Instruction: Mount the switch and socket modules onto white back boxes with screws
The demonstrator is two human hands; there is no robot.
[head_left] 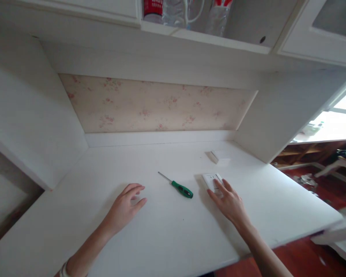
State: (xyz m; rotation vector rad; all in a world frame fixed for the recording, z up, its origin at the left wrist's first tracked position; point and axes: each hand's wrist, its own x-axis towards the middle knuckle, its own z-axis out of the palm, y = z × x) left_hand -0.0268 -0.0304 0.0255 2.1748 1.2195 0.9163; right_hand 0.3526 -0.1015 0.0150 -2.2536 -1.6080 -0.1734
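My right hand (230,203) lies on a white wall socket (211,179) on the white desk (167,234), its fingers stretched over the socket's near half. My left hand (127,206) rests palm down on the desk with the fingers loosely apart and nothing in it. Between the two hands lies a screwdriver (177,186) with a green handle, its metal shaft pointing to the back left. A small white flat piece (220,156) sits farther back, behind the socket.
The desk sits in an alcove with a floral back panel (158,105) and white side walls. A shelf above holds bottles (187,11). The desk's right edge drops to a red floor (305,250) with clutter.
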